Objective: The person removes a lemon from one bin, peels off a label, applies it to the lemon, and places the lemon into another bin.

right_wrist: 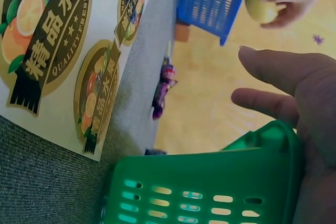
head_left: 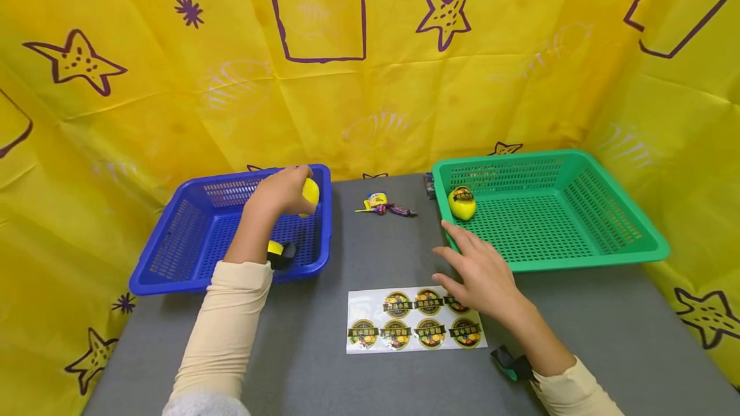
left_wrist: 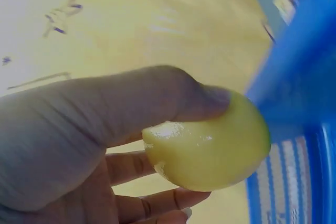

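My right hand (head_left: 484, 275) is loose; my left hand (head_left: 279, 192) grasps a lemon (head_left: 310, 196).
Nearest me, the sticker sheet (head_left: 364, 303) lies on the bench (head_left: 306, 352), its far right corner hidden by my right hand, whose fingers spread beside the green basket (head_left: 601, 260). A second lemon (head_left: 462, 205) sits in that basket's left end, just past those fingertips: yellow, with a black-and-gold sticker. Off to the left, my thumb and fingers pinch the first lemon above the blue basket (head_left: 167, 286); it is smooth, glossy yellow. Sweets (head_left: 378, 199) lie between the baskets, before the yellow cloth (head_left: 324, 108).
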A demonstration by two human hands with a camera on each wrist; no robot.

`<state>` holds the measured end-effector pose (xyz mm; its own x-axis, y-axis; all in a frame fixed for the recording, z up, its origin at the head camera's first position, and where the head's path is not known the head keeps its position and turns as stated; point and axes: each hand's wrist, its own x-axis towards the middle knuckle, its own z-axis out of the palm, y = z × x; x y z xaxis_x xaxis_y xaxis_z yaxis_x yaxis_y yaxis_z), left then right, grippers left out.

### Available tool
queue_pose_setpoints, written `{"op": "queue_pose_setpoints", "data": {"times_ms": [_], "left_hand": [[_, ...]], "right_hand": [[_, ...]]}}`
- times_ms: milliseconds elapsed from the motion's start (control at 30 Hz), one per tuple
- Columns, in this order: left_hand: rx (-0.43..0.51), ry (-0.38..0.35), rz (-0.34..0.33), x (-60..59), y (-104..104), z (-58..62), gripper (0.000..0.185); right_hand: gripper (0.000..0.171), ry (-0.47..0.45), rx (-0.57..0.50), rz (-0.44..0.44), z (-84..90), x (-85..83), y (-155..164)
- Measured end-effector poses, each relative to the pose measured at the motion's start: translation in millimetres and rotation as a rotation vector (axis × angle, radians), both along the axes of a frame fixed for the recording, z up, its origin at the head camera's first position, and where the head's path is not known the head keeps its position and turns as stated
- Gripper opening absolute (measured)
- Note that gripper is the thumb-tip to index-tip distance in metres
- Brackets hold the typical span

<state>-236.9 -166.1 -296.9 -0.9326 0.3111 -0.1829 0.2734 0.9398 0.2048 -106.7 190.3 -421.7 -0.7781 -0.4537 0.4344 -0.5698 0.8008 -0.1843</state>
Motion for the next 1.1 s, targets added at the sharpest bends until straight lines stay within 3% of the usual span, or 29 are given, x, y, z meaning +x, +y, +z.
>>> {"op": "queue_pose_setpoints", "data": {"times_ms": [100,233,367,500,667,833,967,1100], "left_hand": [[0.067,0.088,-0.027,18.1,10.5,3.6,0.066],[0.172,0.193,-0.083,43.3,33.6,-2.6,0.066],[0.256,0.228,-0.118,67.0,62.1,-21.8,0.068],[0.298,0.183,-0.122,80.3,89.7,-53.2,0.071],[0.365,0.066,-0.107,72.1,111.7,-92.6,0.073],[0.378,-0.029,-0.075,58.3,118.5,-122.2,0.072],[0.387,-0.061,-0.045,54.7,116.8,-135.1,0.072],[0.426,-0.058,-0.030,54.7,115.3,-138.2,0.073]], "right_hand": [[0.043,0.004,-0.014,0.001,-0.5,1.3,0.0],[0.042,0.010,-0.030,0.003,-1.0,2.8,0.3],[0.042,-0.004,-0.036,-0.004,-0.5,3.4,0.9],[0.041,-0.014,-0.033,-0.005,0.0,3.3,1.1],[0.042,-0.001,-0.035,0.001,0.8,1.9,1.6],[0.042,0.002,-0.031,0.008,0.9,0.2,1.2],[0.042,-0.013,-0.025,0.007,0.8,0.1,0.5],[0.042,-0.014,-0.025,0.005,1.3,-0.2,0.6]]}}
